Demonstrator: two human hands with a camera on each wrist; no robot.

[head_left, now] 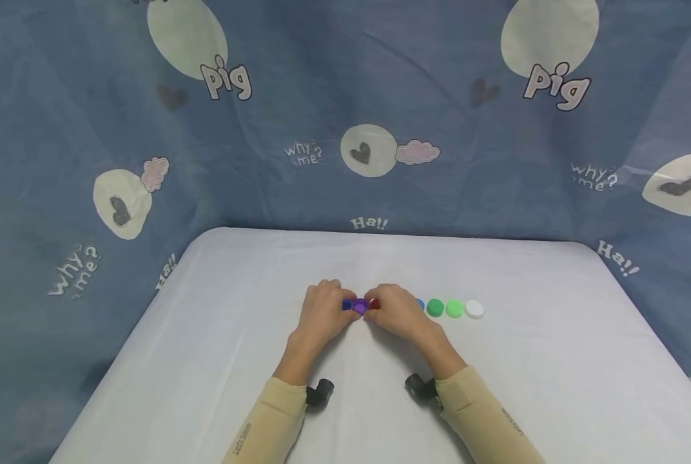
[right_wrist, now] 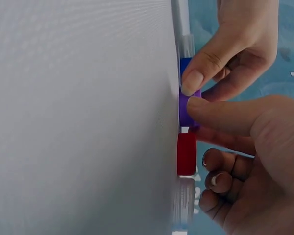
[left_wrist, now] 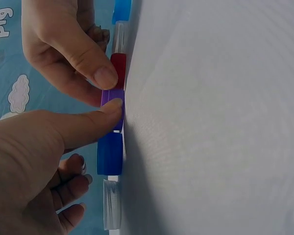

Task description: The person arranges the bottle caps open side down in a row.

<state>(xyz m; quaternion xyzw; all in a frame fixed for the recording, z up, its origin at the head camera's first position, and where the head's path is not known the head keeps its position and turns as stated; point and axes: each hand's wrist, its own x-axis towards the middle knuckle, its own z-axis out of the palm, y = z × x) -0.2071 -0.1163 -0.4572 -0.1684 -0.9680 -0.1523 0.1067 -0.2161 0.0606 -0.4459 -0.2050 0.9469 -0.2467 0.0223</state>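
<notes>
A row of round bottle caps lies on the white table. Both hands meet at its purple cap (head_left: 360,306). My left hand (head_left: 321,310) pinches this cap from the left, thumb on its near side in the left wrist view. From the right, my right hand (head_left: 399,310) pinches the same cap, its thumb showing on the purple side in the right wrist view. A dark blue cap (left_wrist: 110,154) sits left of the purple one, partly behind my left hand in the head view. To the right is a red cap (right_wrist: 186,154), partly hidden by my right fingers.
Clear ribbed caps (left_wrist: 111,204) stand beyond the dark blue and red ones. Farther right, the row goes on with a blue cap (head_left: 421,305), a green cap (head_left: 435,308), a light green cap (head_left: 454,309) and a white cap (head_left: 475,309). A blue printed cloth (head_left: 299,200) hangs behind the table.
</notes>
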